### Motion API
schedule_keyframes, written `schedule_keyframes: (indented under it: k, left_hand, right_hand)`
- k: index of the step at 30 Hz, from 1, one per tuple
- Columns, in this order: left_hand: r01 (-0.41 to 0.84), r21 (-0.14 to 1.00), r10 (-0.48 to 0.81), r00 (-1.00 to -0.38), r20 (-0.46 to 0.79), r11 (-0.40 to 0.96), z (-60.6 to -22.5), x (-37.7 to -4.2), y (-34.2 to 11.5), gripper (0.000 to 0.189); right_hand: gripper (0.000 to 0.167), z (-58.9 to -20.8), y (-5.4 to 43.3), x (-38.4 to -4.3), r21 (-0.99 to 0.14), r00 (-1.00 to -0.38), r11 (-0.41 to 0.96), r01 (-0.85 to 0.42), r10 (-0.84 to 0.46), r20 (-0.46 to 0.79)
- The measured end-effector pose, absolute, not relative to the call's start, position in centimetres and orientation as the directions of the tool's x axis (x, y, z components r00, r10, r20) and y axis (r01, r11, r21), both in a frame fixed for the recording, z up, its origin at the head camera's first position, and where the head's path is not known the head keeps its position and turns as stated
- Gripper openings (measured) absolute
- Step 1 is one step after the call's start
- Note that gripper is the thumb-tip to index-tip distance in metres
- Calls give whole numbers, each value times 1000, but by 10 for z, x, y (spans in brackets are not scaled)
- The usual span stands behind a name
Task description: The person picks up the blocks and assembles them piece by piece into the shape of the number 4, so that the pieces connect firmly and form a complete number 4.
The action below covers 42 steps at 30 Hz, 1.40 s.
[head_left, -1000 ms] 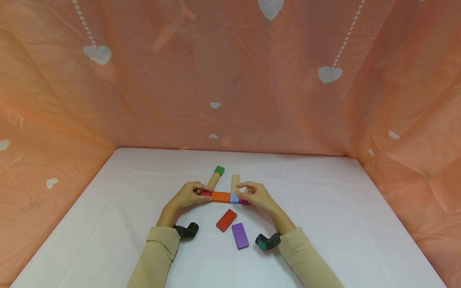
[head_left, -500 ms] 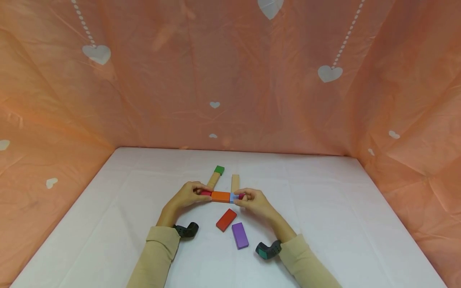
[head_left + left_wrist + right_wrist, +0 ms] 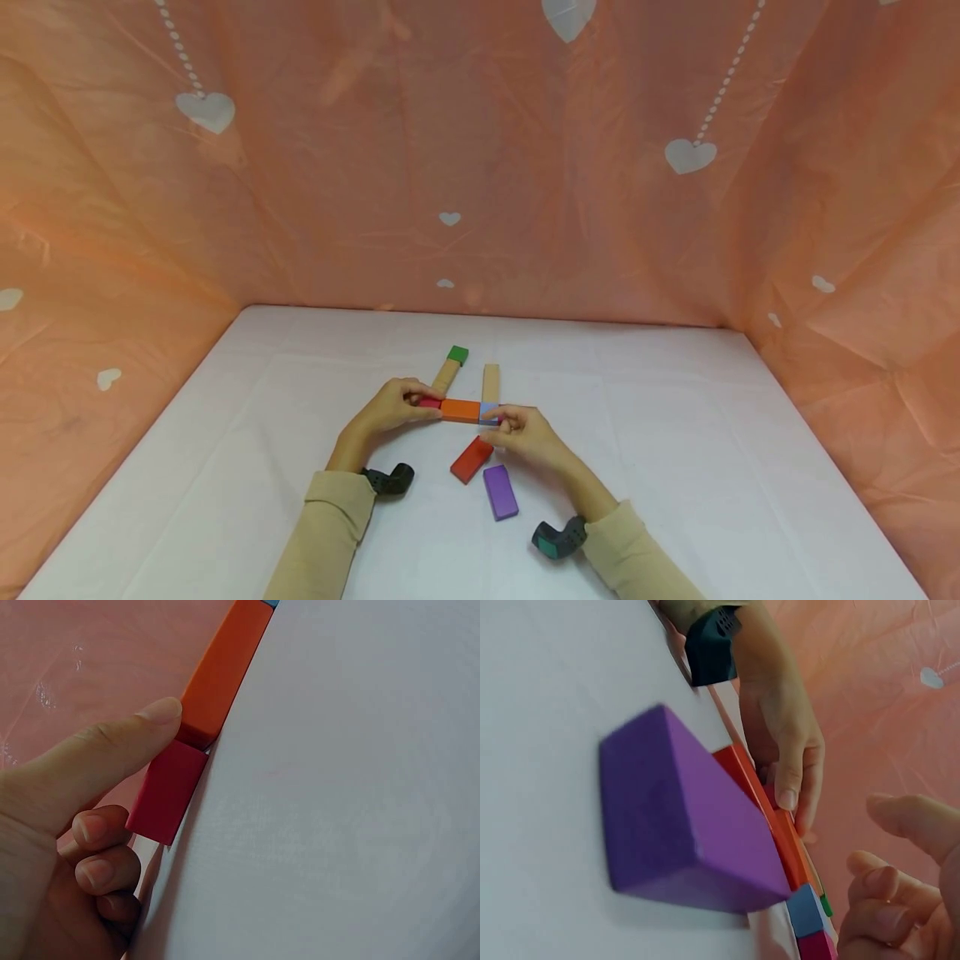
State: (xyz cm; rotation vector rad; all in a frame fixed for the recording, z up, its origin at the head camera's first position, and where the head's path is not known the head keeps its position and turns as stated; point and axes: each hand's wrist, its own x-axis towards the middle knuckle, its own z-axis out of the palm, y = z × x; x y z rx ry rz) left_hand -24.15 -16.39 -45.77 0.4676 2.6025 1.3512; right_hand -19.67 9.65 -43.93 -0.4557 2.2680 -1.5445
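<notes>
My left hand (image 3: 388,408) pinches a crimson wooden block (image 3: 169,791) between thumb and fingers, the thumb at its seam with an orange block (image 3: 460,411). The orange block continues the row, followed by a light blue block (image 3: 805,910) and a second crimson block (image 3: 816,946), mostly hidden in the head view. Holding nothing, my right hand (image 3: 531,435) hovers beside the row's right end, thumb and fingers apart. Its index fingertip overlaps the light blue block in the head view, its thumb the far corner of a loose red block (image 3: 472,461).
A purple block (image 3: 501,493) lies nearer to me than the red one. Behind the row extend two plain wood strips, a slanted one (image 3: 446,377) with a green block (image 3: 458,355) at its far end and a straighter one (image 3: 491,383). White cloth (image 3: 675,467) covers the table.
My right hand moved to the row's right end, closed in around the light blue block, then drew back toward me, near the red block. My left hand stayed put.
</notes>
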Motion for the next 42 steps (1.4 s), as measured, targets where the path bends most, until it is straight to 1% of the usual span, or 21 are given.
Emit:
schedule_keyframes:
  k: [6,14,19,25,27,33,42]
  left_hand:
    - [198,818,354,-935,-7,540,-457,-241,-164,28]
    - [186,820,349,-937,-18,541,-456,-240,-164,28]
    - [189,820,351,-936,-15,540,-455,-241,-164,28]
    - [186,816,348,-937,-20,548,-455,-241,-164,28]
    - [189,815,350,-937,-18,548,-455,-241,-164,28]
    - [192,812,351,-936,-16,550,-456,-241,-163,28]
    - [186,816,348,-937,-20,548,-457,-242,-164,28]
  right_hand:
    - [42,-439,92,-188,-945,-883,326,-34,-453,-125]
    - [44,-436,84,-174,-926,-938,375,-44,-333,-90]
    - [44,-439,79,-168,-897,-961,437,-65,-270,-62]
    - [47,-442,75,-159,-812,-972,571,-119,-234,-22]
    - [48,-442,74,-157,-793,-974,598,-117,-227,-27]
    - [52,-442,73,-153,-763,-978,638,-105,-207,-38]
    - [62,-442,68,-149,-692,-987,717,-87,-157,-38]
